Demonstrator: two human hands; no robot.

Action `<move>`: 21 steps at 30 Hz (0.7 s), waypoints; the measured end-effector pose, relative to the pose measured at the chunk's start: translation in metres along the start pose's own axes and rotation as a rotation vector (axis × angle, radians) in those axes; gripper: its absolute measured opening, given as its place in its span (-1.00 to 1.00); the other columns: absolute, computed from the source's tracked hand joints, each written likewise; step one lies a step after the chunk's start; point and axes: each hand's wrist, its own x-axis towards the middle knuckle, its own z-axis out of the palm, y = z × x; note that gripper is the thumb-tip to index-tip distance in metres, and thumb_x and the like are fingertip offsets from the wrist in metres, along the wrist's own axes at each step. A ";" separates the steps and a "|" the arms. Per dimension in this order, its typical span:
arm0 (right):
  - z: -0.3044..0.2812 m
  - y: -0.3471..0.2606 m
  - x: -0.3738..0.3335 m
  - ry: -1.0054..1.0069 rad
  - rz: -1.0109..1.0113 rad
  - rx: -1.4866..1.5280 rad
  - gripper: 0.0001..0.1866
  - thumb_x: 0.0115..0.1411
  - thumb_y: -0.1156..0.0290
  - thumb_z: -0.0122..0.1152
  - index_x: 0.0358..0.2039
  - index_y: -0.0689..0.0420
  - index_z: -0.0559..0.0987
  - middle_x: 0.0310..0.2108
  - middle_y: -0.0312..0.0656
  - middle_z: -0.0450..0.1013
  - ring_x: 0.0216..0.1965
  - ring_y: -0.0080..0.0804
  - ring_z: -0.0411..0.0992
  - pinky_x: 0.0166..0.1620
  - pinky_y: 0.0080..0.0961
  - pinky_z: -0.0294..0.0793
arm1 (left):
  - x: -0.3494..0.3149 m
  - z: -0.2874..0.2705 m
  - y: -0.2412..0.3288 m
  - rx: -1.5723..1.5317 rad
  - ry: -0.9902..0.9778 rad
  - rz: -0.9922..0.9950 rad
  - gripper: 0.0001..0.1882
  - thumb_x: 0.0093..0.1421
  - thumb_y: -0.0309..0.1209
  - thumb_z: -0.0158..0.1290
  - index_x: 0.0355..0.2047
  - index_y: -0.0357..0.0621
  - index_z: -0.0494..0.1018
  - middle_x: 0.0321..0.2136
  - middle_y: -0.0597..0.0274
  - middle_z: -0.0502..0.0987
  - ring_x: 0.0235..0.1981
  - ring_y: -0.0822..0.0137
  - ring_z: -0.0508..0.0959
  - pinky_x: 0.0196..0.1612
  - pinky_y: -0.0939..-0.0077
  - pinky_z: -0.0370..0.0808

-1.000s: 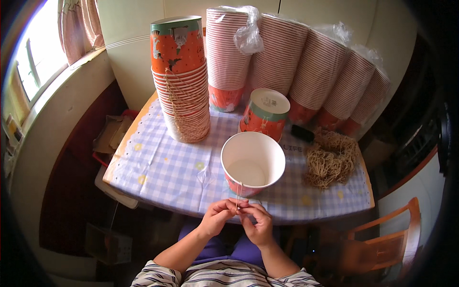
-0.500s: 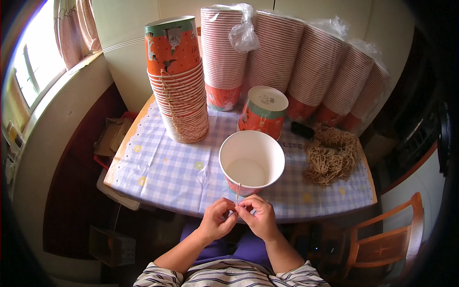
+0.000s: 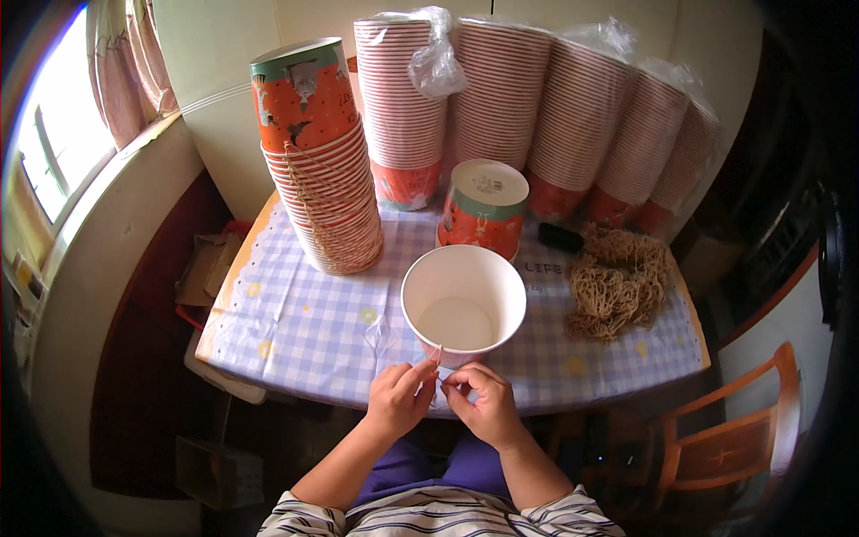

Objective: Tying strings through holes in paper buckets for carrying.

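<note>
A white-lined paper bucket (image 3: 464,301) stands open side up near the table's front edge. A thin string (image 3: 438,354) comes over its near rim and runs down to my fingers. My left hand (image 3: 401,398) pinches the string just below the rim, fingertips close to the bucket's wall. Beside it, my right hand (image 3: 484,404) has thumb and forefinger pressed together on the string's lower part. The exact loop or knot between the fingers is too small to make out.
An upside-down bucket (image 3: 485,210) sits just behind. At left rises a tall bucket stack (image 3: 327,201) with strings hanging down it. Plastic-wrapped stacks (image 3: 501,98) line the back. A tan string bundle (image 3: 619,288) and a black object (image 3: 561,238) lie right; a wooden chair (image 3: 725,438) stands beyond.
My left fingers have moved up toward the bucket's rim and slightly apart from the right ones. The string, earlier stretched straight down between both hands, now shows a shorter length. The view has shifted slightly.
</note>
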 end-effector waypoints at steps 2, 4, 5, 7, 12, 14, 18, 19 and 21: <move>0.003 0.003 -0.001 0.031 -0.041 -0.094 -0.88 -0.03 0.56 0.27 -0.45 0.18 0.51 -0.46 -0.17 0.47 -0.45 -0.23 0.47 -0.39 -0.42 0.44 | -0.004 0.006 -0.004 -0.022 0.081 0.012 -0.61 -0.10 -0.62 0.17 -0.19 -0.11 0.48 -0.64 0.27 0.40 -0.65 0.27 0.41 -0.58 0.42 0.31; 0.005 0.007 0.000 0.062 -0.082 -0.188 -0.87 -0.05 0.55 0.28 -0.46 0.15 0.51 -0.45 -0.19 0.48 -0.45 -0.21 0.46 -0.38 -0.38 0.44 | -0.005 0.010 -0.008 -0.017 0.234 0.100 -0.73 -0.11 -0.67 0.20 -0.36 -0.14 0.52 -0.69 0.30 0.40 -0.71 0.37 0.34 -0.66 0.50 0.25; 0.006 0.007 0.001 0.127 -0.176 -0.304 -0.85 -0.06 0.53 0.29 -0.45 0.12 0.51 -0.46 -0.20 0.48 -0.46 -0.20 0.45 -0.38 -0.36 0.43 | -0.005 0.011 -0.008 -0.015 0.233 0.100 -0.73 -0.11 -0.67 0.20 -0.36 -0.14 0.52 -0.69 0.30 0.40 -0.71 0.37 0.34 -0.66 0.50 0.25; 0.010 0.007 0.003 0.192 -0.270 -0.417 -0.84 -0.07 0.51 0.30 -0.44 0.09 0.51 -0.46 -0.22 0.48 -0.46 -0.19 0.44 -0.38 -0.34 0.42 | -0.005 0.011 -0.006 -0.011 0.275 0.080 -0.74 -0.11 -0.69 0.21 -0.38 -0.14 0.51 -0.68 0.32 0.41 -0.70 0.39 0.35 -0.66 0.53 0.24; 0.023 0.004 0.003 0.296 -0.247 -0.498 -0.82 -0.10 0.59 0.31 -0.43 0.15 0.51 -0.50 -0.18 0.46 -0.49 -0.19 0.46 -0.42 -0.38 0.44 | -0.009 0.017 0.001 -0.116 0.321 -0.049 -0.74 -0.11 -0.67 0.21 -0.36 -0.16 0.52 -0.67 0.30 0.36 -0.69 0.38 0.34 -0.63 0.52 0.24; 0.028 0.007 0.007 0.330 -0.269 -0.481 -0.81 -0.10 0.60 0.30 -0.43 0.15 0.51 -0.51 -0.17 0.47 -0.49 -0.19 0.46 -0.43 -0.37 0.45 | -0.009 0.017 0.002 -0.180 0.335 -0.128 -0.76 -0.08 -0.67 0.21 -0.37 -0.18 0.53 -0.68 0.32 0.35 -0.70 0.43 0.32 -0.64 0.56 0.21; 0.034 0.009 0.008 0.350 -0.288 -0.434 -0.81 -0.08 0.62 0.28 -0.40 0.16 0.52 -0.49 -0.16 0.48 -0.48 -0.18 0.48 -0.41 -0.36 0.47 | -0.011 0.016 0.005 -0.341 0.350 -0.377 -0.85 0.02 -0.64 0.18 -0.36 -0.23 0.52 -0.66 0.37 0.35 -0.66 0.60 0.29 -0.61 0.69 0.21; 0.033 0.009 0.007 0.355 -0.284 -0.429 -0.81 -0.08 0.62 0.28 -0.40 0.16 0.52 -0.49 -0.16 0.48 -0.48 -0.18 0.48 -0.41 -0.36 0.47 | -0.009 0.015 0.010 -0.430 0.328 -0.442 -0.88 0.04 -0.63 0.17 -0.37 -0.26 0.52 -0.63 0.38 0.38 -0.65 0.61 0.29 -0.60 0.70 0.22; 0.032 0.009 0.009 0.373 -0.296 -0.419 -0.82 -0.06 0.62 0.27 -0.39 0.17 0.52 -0.45 -0.13 0.50 -0.45 -0.17 0.49 -0.39 -0.37 0.49 | -0.008 0.016 0.014 -0.520 0.307 -0.509 -0.90 0.07 -0.61 0.15 -0.37 -0.28 0.51 -0.61 0.40 0.40 -0.64 0.62 0.28 -0.59 0.70 0.22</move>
